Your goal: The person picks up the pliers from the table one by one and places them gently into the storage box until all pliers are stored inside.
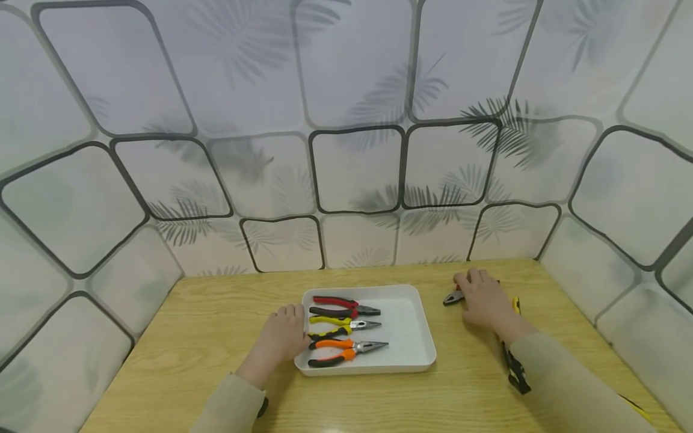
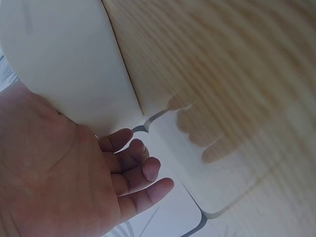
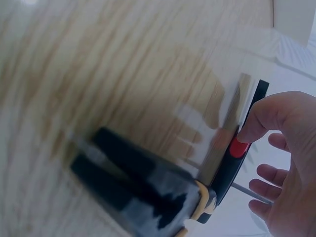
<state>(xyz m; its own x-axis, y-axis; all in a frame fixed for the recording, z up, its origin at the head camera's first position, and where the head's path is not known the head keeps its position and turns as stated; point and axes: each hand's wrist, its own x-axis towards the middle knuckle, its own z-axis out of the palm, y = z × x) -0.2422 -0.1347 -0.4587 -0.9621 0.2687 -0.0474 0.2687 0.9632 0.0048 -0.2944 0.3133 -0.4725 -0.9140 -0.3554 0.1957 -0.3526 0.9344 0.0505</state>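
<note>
The left hand [image 1: 286, 332] is resting at nine o'clock on the shallow white rectangular tray [image 1: 408, 328]; its four fingers are bending loosely, but its thumb is hidden in the wrist view, so whether it is pinching the rim I cannot tell. The right hand [image 1: 482, 300] is hovering between two and three o'clock from the tray, its thumb touching the dark-jawed metal pliers with a red-and-black grip [image 1: 453, 297], its fingers curving apart and not closing round them. Those pliers are lying on the pale wood-grained table [image 1: 227, 319], jaws pointing toward eight o'clock. Inside the tray, red-and-black-handled pliers [image 1: 353, 308], yellow-and-black-handled pliers [image 1: 354, 325] and orange-and-black-handled pliers [image 1: 354, 347] are lying in that order from twelve toward six o'clock, jaws facing three. A partly hidden black-and-yellow tool [image 1: 518, 376] is lying around five o'clock from the right hand.
</note>
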